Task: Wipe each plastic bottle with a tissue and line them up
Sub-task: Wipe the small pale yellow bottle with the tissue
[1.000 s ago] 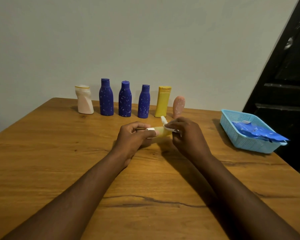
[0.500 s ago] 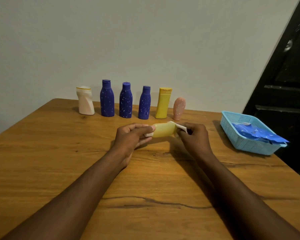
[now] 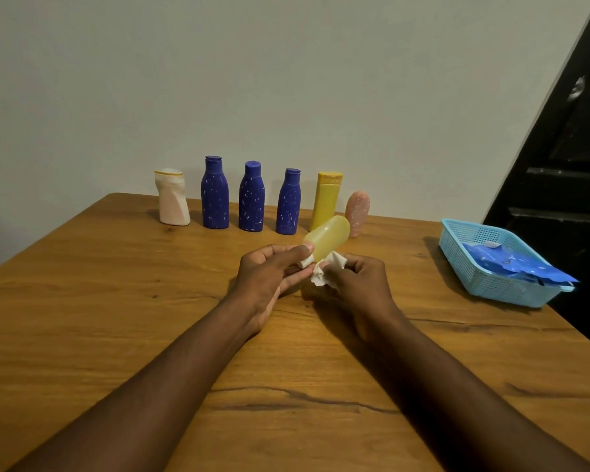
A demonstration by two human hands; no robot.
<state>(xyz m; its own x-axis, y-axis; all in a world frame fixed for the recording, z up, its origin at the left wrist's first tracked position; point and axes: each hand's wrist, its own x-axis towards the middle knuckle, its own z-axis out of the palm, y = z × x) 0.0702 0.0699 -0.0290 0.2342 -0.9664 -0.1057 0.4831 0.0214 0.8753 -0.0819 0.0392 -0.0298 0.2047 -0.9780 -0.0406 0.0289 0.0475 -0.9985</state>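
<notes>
My left hand [image 3: 269, 277] pinches the white cap end of a small pale yellow bottle [image 3: 329, 236], which tilts up and away over the table. My right hand [image 3: 358, 284] grips a crumpled white tissue [image 3: 326, 272] just below the bottle's lower end. Along the wall stands a row: a cream bottle [image 3: 172, 199], three blue speckled bottles [image 3: 215, 194] [image 3: 251, 197] [image 3: 288, 202], a tall yellow bottle [image 3: 326, 201] and a pink bottle [image 3: 357, 211].
A light blue plastic basket [image 3: 484, 284] with a blue packet [image 3: 515, 264] in it sits at the right edge of the wooden table [image 3: 116, 301]. A dark door stands beyond it.
The bottle lay level between both hands; now it points up and away. My right hand slid the tissue from its far end back to its lower end.
</notes>
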